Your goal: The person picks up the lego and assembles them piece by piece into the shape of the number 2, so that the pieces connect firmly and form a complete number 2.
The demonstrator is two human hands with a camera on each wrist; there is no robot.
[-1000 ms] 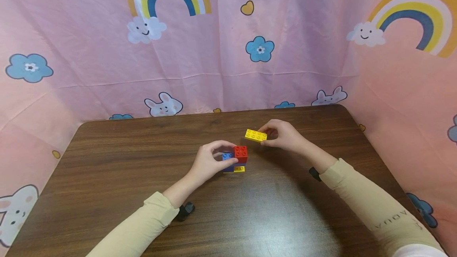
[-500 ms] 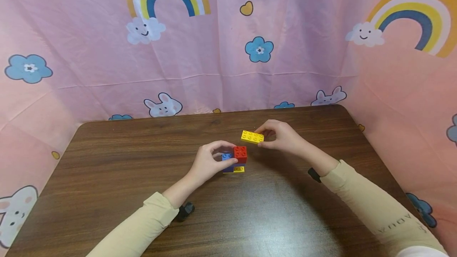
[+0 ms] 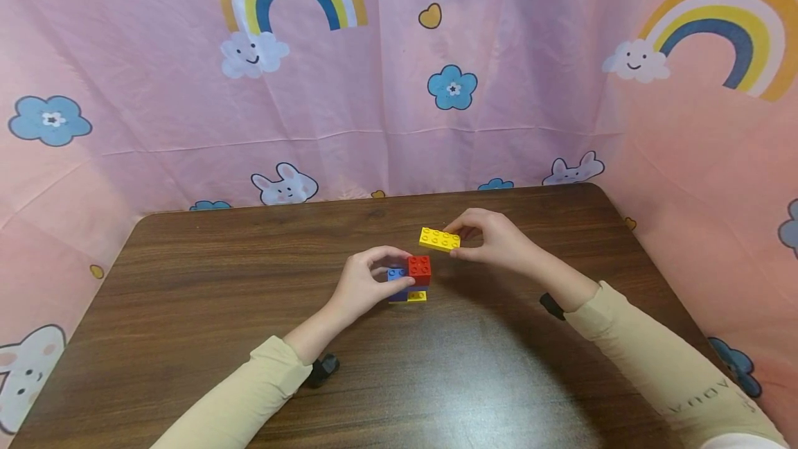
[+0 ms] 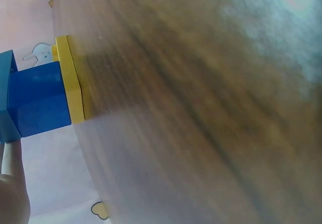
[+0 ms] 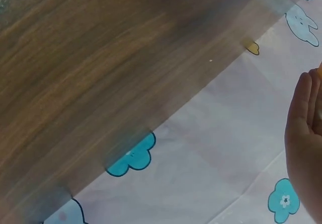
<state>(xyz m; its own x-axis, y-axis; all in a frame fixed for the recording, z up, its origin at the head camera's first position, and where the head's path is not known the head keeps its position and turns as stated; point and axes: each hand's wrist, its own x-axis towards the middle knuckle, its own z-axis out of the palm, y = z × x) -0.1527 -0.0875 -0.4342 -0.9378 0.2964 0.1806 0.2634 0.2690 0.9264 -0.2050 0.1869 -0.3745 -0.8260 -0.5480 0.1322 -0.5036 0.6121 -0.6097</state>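
With thumb and fingers, my left hand (image 3: pixel 364 279) grips a small stack of toy building bricks near the middle of the table. On top sits a red brick (image 3: pixel 420 269), beside the studs of a blue brick (image 3: pixel 397 274); a thin yellow brick (image 3: pixel 418 296) shows at the bottom. The left wrist view has the blue side (image 4: pixel 40 98) resting on that yellow base (image 4: pixel 71 83). Just behind and right of the stack, my right hand (image 3: pixel 492 238) pinches the right end of another yellow brick (image 3: pixel 439 239), studs up, apart from the stack. The right wrist view barely catches this hand (image 5: pixel 306 143).
A dark wood-grain table (image 3: pixel 218 296) carries the work. Pink printed cloth (image 3: pixel 399 102) hangs along its back and sides. A black wrist camera (image 3: pixel 324 370) sits under the left sleeve, and another (image 3: pixel 551 305) under the right.
My right hand has carried the yellow brick slightly left, toward the stack, slowing in the last half second. The left hand and the stack have stayed in place.
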